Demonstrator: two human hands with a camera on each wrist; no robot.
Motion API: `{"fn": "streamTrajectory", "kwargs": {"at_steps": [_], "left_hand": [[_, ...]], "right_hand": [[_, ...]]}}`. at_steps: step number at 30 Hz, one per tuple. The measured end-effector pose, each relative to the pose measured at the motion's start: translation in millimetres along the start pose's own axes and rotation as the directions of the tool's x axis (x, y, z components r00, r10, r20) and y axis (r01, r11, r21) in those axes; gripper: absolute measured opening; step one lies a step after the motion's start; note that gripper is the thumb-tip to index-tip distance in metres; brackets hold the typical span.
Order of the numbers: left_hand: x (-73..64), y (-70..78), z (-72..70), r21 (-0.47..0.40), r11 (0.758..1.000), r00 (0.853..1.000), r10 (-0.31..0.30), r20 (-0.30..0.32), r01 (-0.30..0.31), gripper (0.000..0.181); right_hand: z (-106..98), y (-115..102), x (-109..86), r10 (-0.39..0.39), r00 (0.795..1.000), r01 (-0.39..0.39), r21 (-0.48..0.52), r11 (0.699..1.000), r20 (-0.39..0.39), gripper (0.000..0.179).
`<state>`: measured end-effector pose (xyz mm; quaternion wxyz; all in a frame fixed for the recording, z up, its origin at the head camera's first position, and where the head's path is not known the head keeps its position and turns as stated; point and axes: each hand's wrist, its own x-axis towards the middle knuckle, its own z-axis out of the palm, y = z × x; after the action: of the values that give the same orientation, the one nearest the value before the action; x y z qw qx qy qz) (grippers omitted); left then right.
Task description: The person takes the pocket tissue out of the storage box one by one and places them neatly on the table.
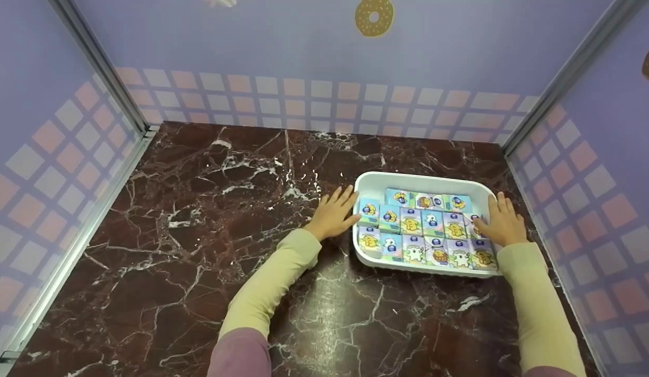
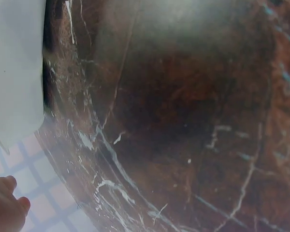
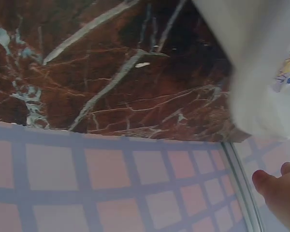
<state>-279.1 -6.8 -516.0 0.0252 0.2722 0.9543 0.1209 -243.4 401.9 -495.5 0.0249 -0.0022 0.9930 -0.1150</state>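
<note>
A white plastic tray (image 1: 424,180) stands on the marble surface, right of centre in the head view. Rows of small printed boxes (image 1: 411,224) with yellow and white cartoon figures lie inside it. My left hand (image 1: 332,213) is at the tray's left side, fingers extended and thumb at the rim. At the right side is my right hand (image 1: 505,222), fingers straight, with its thumb reaching over the rim above the boxes. The left wrist view shows the tray's outer wall (image 2: 17,63) and some fingertips (image 2: 23,205). In the right wrist view, fingertips (image 3: 263,181) appear near a tray corner (image 3: 261,96).
The dark red marble tabletop (image 1: 162,251) has white veins and small white flecks. Purple walls with pink and white squares (image 1: 293,97) enclose it at the back, left and right. Metal strips (image 1: 557,78) run along the corners. The right wall is close to my right hand.
</note>
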Motion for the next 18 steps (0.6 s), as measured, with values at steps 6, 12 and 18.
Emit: {"fn": "streamTrajectory", "kwargs": {"at_steps": [6, 12, 18], "left_hand": [[-4.2, 0.4, 2.5, -0.017, 1.000, 1.000, 0.004, 0.020, -0.004, 0.062], [-8.2, 3.3, 2.5, -0.028, 0.999, 0.999, 0.034, 0.038, -0.033, 0.063], [-10.6, 12.0, 1.6, -0.003, 0.998, 0.997, 0.069, 0.045, -0.069, 0.069]], "right_hand": [[6.3, 11.7, -6.1, -0.017, 0.998, 0.015, 0.043, 0.999, 0.057, 0.074], [13.5, 18.0, -14.7, -0.047, 0.996, 0.036, 0.142, 0.989, 0.074, 0.075], [18.6, 21.4, -20.1, -0.056, 0.998, 0.046, 0.211, 0.976, 0.042, 0.079]]}}
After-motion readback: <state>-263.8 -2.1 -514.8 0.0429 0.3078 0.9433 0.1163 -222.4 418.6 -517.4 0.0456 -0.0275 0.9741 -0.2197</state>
